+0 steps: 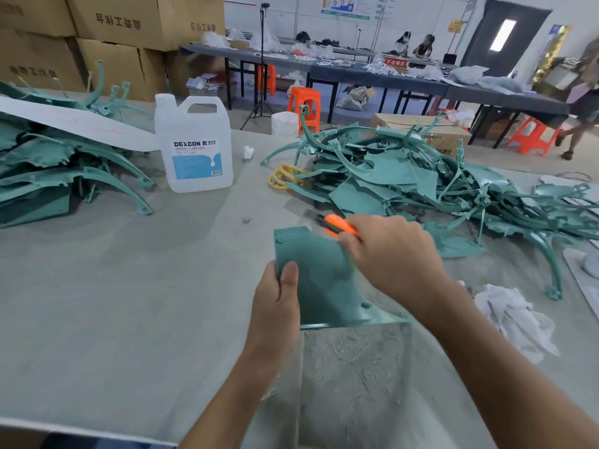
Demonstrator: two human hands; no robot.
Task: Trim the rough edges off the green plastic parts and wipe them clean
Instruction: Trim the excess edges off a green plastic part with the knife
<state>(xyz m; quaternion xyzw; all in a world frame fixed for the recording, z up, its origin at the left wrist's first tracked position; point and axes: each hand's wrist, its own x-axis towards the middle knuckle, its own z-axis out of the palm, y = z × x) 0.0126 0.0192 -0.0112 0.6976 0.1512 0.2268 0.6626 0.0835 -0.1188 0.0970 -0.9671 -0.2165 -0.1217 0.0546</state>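
Left hand (275, 306), right hand (389, 254): both bare. My forearms (502, 367) are uncovered down to the frame's bottom edge. Left thumbnail (289, 269) is short and plain.

Bright even indoor light, soft shadows, wide-angle edge bending, slight blur.
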